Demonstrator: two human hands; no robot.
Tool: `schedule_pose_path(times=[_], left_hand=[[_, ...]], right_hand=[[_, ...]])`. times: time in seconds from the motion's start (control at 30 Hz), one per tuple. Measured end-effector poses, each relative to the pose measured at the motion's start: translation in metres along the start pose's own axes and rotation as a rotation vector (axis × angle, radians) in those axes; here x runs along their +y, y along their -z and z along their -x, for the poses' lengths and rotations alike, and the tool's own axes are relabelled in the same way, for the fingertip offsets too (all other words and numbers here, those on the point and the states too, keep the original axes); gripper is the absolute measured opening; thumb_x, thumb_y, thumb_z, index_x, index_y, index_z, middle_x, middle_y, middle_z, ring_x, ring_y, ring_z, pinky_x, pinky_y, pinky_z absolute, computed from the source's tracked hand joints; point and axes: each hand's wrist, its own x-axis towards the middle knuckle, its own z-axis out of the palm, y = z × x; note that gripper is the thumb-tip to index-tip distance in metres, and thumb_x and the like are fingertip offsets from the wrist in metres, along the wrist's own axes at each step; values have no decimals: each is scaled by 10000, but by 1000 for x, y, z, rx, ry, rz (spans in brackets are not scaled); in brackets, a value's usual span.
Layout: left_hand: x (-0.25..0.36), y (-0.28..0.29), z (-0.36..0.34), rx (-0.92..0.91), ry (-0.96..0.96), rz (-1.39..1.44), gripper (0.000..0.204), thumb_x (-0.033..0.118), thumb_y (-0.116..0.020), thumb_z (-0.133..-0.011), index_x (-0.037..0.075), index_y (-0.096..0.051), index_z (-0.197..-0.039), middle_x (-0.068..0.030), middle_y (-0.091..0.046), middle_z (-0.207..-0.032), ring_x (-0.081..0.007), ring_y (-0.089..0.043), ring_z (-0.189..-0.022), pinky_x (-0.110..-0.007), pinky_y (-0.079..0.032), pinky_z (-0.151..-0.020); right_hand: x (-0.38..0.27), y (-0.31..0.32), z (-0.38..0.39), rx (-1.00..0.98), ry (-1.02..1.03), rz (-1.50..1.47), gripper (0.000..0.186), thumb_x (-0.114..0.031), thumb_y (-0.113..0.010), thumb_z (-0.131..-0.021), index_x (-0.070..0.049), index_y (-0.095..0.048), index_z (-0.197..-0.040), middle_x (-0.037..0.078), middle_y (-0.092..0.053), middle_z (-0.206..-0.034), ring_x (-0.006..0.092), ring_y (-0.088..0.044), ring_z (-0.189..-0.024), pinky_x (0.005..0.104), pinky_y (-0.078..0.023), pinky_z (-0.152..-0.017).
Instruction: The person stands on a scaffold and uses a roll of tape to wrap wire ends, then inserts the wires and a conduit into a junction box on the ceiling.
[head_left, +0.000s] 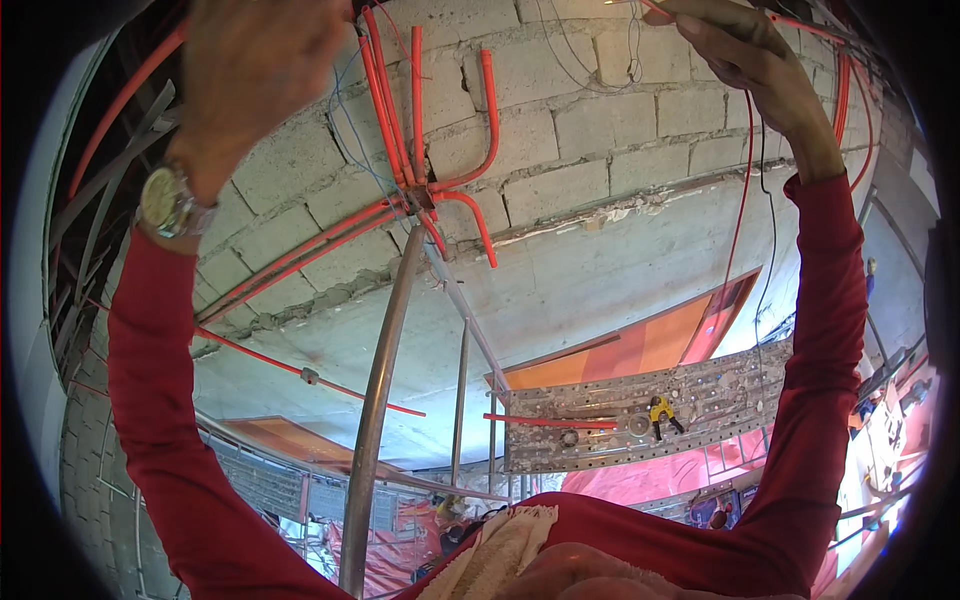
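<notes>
My right hand (752, 52) is raised at the upper right with thumb and fingers pinched together. Between them is a thin red wire (655, 8), its end pointing left at the top edge. Below this hand hang a red wire (748, 150) and a dark wire (765, 175). My left hand (255, 75) is raised at the upper left, smeared by motion, its fingers partly cut off by the top edge. Whether it holds anything is hidden. Nearest to it are several upright orange conduits (378, 95) and loose thin blue wires (345, 120) against the block wall.
A metal scaffold pole (385, 345) rises in front of me, below a junction box (415, 198) where conduits meet. Lower down, a perforated scaffold plank (560, 450) carries yellow-and-black pliers (662, 414) and a red conduit piece (560, 423). Bare block wall (540, 180) stands ahead.
</notes>
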Motion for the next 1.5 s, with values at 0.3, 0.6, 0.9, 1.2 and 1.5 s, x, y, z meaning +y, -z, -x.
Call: schedule_pose_path(times=[0.3,0.6,0.9,1.2,1.5], left_hand=[[-85,-3,51,-706,793,533,795,673,-550,-969,-32,-619,-1331,-225,-645,-1343,-344,-579,-1305,-415,-397,-1127],[-67,-6,52,-681,853,487,783,725,-549,-943,47,-665,-1316,-207,-680,-1264,-309,-622,-1241,-389,-414,-1078],[-82,-8,74,-597,882,505,807,700,-574,-945,22,-628,-1380,-209,-650,-1351,-311,-589,-1307,-365,-396,-1110],[-93,-3,94,-707,772,378,777,720,-516,-960,84,-628,-1393,-144,-703,-1212,-253,-624,-1032,-335,-521,-863],[-83,-13,115,-538,554,402,716,662,-508,-996,44,-662,-1322,-174,-709,-1239,-275,-669,-1198,-339,-464,-1002]], right_hand=[[29,18,-44,179,381,409,199,-225,-654,-1017,-115,-791,-1112,-35,-638,-798,71,-496,-656,252,-393,-583],[-17,-26,-107,72,331,294,257,-269,-637,-1027,-70,-763,-1131,70,-724,-1014,195,-650,-1025,373,-504,-984],[-16,-104,-136,43,242,50,286,-254,-621,-1025,-26,-715,-1169,82,-693,-1042,206,-644,-955,341,-515,-853],[-9,-104,-41,-212,32,-357,703,-223,-659,-1016,-11,-275,-1566,96,-686,-1044,140,-634,-834,295,-531,-782],[34,-86,41,-137,-213,-608,419,-320,-596,-1059,-37,-599,-1369,59,-700,-1033,123,-683,-785,290,-552,-767]])
